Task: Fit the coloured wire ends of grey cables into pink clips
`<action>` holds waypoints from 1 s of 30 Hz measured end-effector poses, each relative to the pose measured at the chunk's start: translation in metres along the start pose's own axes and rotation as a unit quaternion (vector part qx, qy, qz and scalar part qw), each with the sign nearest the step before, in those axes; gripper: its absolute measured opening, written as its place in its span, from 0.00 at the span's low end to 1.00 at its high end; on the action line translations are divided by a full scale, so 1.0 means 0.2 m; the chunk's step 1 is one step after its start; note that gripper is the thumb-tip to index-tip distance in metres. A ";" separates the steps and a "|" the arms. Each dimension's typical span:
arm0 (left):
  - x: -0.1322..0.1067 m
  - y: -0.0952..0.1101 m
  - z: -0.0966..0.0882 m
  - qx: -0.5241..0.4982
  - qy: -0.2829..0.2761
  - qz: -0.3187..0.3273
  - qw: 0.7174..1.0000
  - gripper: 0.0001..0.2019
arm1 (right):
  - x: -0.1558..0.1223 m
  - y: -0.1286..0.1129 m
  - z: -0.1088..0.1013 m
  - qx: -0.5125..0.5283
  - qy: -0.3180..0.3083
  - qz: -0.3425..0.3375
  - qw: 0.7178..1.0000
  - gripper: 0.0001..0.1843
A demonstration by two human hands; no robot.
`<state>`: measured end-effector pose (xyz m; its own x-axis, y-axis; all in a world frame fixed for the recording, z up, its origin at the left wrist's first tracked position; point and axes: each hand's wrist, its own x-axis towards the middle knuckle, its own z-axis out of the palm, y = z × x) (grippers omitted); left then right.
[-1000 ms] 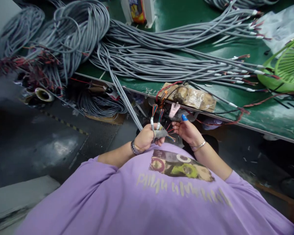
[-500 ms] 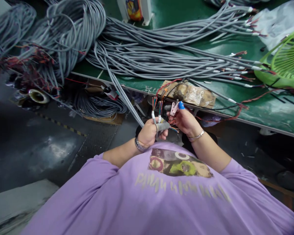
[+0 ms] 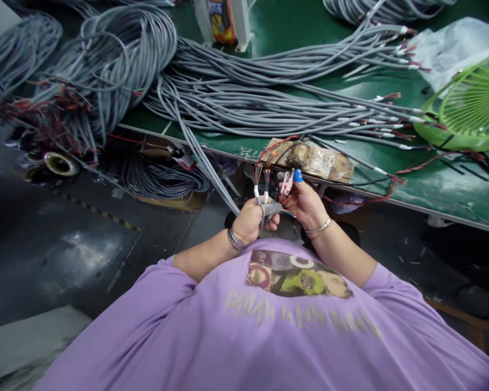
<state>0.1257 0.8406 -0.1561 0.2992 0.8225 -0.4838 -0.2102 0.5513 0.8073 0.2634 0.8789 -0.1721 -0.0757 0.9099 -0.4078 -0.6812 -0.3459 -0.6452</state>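
My left hand (image 3: 248,218) is closed around several grey cables (image 3: 228,195) that run down from the bench edge. Two cable ends with white bands (image 3: 266,196) stick up from this fist, their thin coloured wires fanned out. A grey sleeve-like piece (image 3: 272,208) lies across its fingers; whether it covers a finger or a cable I cannot tell. Further coloured wires (image 3: 288,212) point right from it. Close by, my right hand (image 3: 309,205) has a blue cover (image 3: 298,176) on its thumb tip. It grips a small pink clip-like tool (image 3: 286,183), and its lower fingers, partly hidden, are at the wires.
Long bundles of grey cable (image 3: 244,106) lie across the green bench (image 3: 440,187), with big coils (image 3: 126,60) at left. A taped cardboard piece (image 3: 326,162) sits at the bench edge. A green fan (image 3: 468,106) and plastic bag (image 3: 452,49) are at right.
My right hand has moved slightly left and down, closer to the wires at my left hand, and the pink tool has tilted a little. The left hand keeps its grip. The view has shifted slightly.
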 end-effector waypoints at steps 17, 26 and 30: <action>-0.06 0.01 0.00 -0.010 0.000 0.020 1.000 0.16 | -0.01 0.01 -0.11 -0.023 -0.088 0.073 0.993 0.34; -0.07 0.00 0.03 -0.019 0.052 0.075 0.996 0.18 | -0.01 -0.03 -0.07 -0.040 -0.070 0.054 0.995 0.20; -0.05 -0.01 0.05 -0.017 0.063 0.083 0.994 0.18 | -0.01 -0.02 -0.06 -0.016 -0.062 0.042 0.997 0.20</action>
<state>0.1335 0.8305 -0.1496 0.1399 0.9124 -0.3847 -0.2788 0.4091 0.8688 0.2747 0.8748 -0.1769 -0.2224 0.8981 -0.3794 -0.6459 -0.4273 -0.6326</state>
